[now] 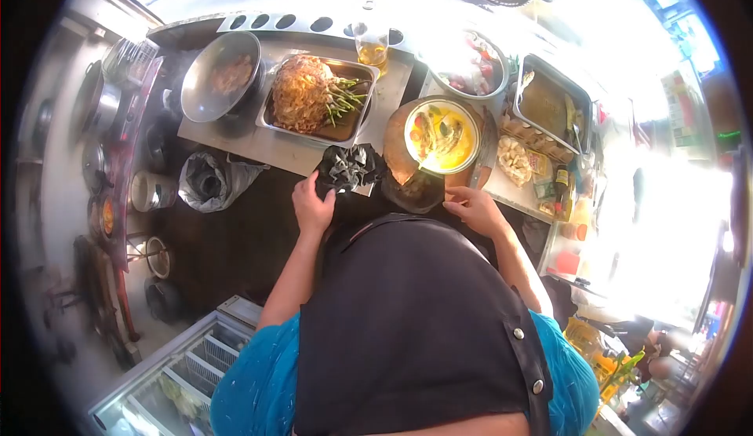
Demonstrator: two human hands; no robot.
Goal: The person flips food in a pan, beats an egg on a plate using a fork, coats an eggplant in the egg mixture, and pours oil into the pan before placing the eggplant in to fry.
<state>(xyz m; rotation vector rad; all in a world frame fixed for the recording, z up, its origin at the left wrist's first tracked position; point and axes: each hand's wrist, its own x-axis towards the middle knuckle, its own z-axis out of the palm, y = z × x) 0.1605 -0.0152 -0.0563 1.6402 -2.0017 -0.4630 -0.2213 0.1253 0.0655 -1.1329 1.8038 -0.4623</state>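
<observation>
My left hand has its fingers closed at the left edge of a crumpled black plastic bag at the counter's front. At the front edge on the other side, my right hand has its fingertips pressed together beside a dark bowl; what they hold, if anything, I cannot make out. Between and beyond my hands, a white-rimmed plate of yellow food with asparagus rests on a round wooden board. Close to my right hand lies a knife's wooden handle.
Behind the bag stands a metal tray with shredded meat and asparagus, beside a large metal bowl. A glass of yellow liquid is at the back. Garlic, a dark bottle and another tray crowd the right.
</observation>
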